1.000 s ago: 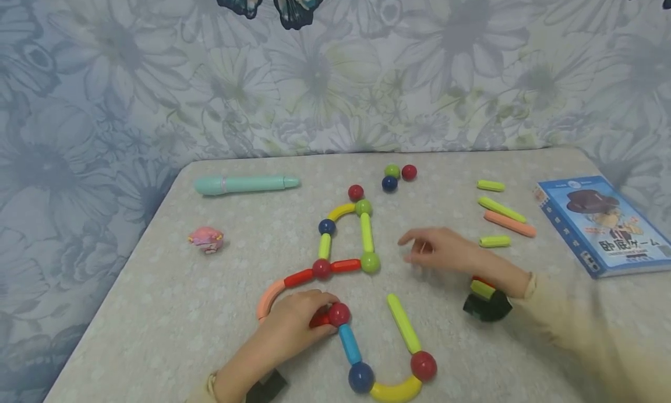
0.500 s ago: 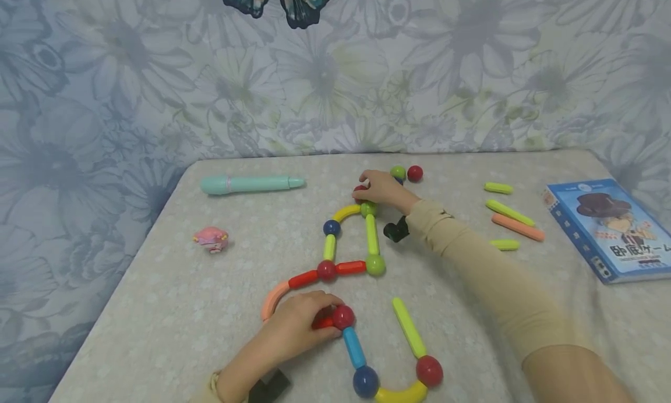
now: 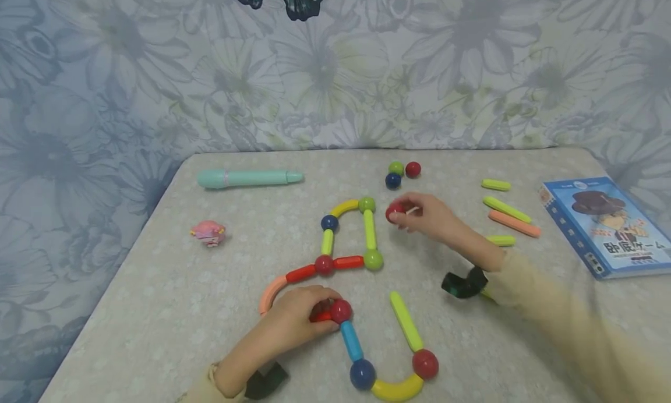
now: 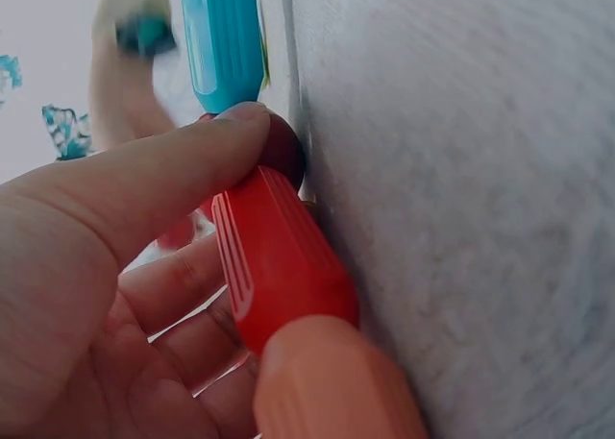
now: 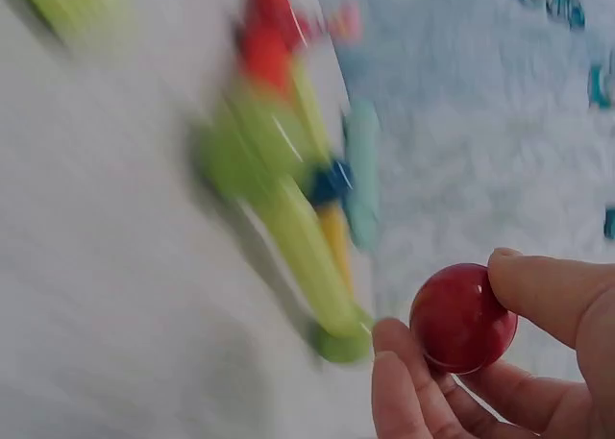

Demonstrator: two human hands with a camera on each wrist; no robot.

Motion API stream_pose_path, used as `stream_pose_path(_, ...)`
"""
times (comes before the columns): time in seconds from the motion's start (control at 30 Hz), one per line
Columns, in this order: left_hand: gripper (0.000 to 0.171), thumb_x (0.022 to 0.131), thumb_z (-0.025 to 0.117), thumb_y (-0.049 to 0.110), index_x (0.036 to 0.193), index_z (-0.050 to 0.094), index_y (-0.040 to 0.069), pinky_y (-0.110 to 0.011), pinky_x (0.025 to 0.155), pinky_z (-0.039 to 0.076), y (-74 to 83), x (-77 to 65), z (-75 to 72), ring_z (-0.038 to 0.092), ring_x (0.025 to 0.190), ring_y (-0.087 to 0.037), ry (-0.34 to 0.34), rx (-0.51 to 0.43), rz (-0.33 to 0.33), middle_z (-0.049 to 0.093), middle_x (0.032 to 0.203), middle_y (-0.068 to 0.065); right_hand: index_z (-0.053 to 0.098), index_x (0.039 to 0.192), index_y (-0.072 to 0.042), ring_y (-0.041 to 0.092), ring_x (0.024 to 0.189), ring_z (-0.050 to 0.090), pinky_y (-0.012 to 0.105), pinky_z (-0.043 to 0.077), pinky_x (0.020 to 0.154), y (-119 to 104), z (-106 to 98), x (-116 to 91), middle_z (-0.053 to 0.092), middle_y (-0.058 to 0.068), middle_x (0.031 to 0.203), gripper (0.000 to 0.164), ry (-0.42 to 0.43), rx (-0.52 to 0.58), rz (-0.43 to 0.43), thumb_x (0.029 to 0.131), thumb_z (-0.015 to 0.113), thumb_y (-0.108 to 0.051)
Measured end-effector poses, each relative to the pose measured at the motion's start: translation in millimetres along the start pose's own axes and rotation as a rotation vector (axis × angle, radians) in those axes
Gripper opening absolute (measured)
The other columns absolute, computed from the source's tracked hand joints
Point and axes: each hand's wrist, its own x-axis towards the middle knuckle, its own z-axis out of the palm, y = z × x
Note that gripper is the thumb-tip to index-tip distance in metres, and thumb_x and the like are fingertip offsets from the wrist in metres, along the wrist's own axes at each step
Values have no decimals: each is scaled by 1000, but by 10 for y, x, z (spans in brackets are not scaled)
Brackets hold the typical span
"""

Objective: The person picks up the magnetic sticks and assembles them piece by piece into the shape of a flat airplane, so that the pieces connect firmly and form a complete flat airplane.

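Note:
My right hand (image 3: 427, 216) pinches a red ball (image 5: 463, 318) between thumb and fingers, just right of the joined loop of sticks and balls. In that loop a green ball (image 3: 367, 204) tops a long lime stick (image 3: 370, 230), and a curved yellow stick (image 3: 344, 208) leads to a blue ball (image 3: 329, 223). Lower down, my left hand (image 3: 299, 315) holds the chain at another red ball (image 3: 341, 311), its thumb on the ball in the left wrist view. A red stick (image 4: 279, 256) and a curved orange stick (image 4: 332, 381) join there; a blue stick (image 3: 351, 341) runs on from the ball.
Three loose balls, one of them blue (image 3: 393, 181), lie at the back. Several loose sticks, including an orange one (image 3: 514, 223), lie right, beside a blue box (image 3: 608, 225). A mint pen-shaped object (image 3: 250, 179) and a pink toy (image 3: 208, 233) lie left.
My right hand reached to the red ball at the loop's top, took hold of it and drew it off to the right. My left hand stays on the chain.

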Motion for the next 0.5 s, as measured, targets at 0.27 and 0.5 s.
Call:
stream_pose_path(0.27,38,76,79,25,110,65,16,-25,66,45,15,-20,-25,50,75,-7,11,-10,9,54,82,15,60,116,-6,17,78,59,32,48,67,180,395,-600,60,3,95,36,-143,38,-7,88,67,-28)
stream_pose_path(0.5,37,77,79,24,110,66,14,-24,64,44,12,-13,1,50,73,-6,19,-13,25,54,80,15,60,114,-3,18,73,59,32,49,64,231,503,-661,62,1,90,33,-159,61,-17,88,66,-24)
